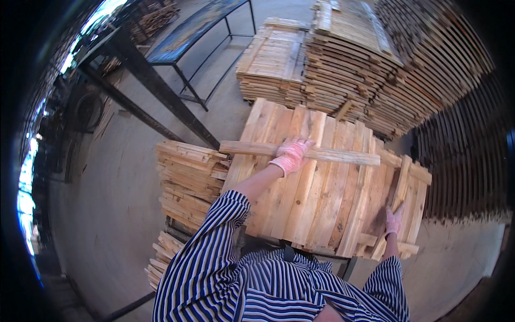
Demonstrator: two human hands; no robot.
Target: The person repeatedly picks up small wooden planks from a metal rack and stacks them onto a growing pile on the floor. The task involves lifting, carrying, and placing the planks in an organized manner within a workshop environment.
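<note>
**Wooden batten laid crosswise on a bed of planks**

The batten (300, 153) lies across a row of planks (311, 193) set side by side on a low stand, near the row's far end. The left hand (291, 154), in a pink knit glove, is curled down over the batten about midway along it, fingers wrapped on its top and far edge; it looks like a pressing hold that keeps the strip square to the boards beneath rather than a lift. The right hand (393, 219), gloved the same, lies near the row's right edge, beside a shorter upright strip (401, 182); whether its fingers close around anything I cannot tell, as they look flat and half hidden.

The batten's left end overhangs the planks and points toward a lower stack of boards (188, 180) just beside them. Its right end stops short of the row's right side, near the short strip.

Beyond the far edge rise tall piles of sawn timber (343, 70), close behind. To the left, bare concrete floor (112, 214) gives the widest room, crossed by a dark slanting steel beam (161, 91) and a metal-framed table (198, 27) farther off.
</note>
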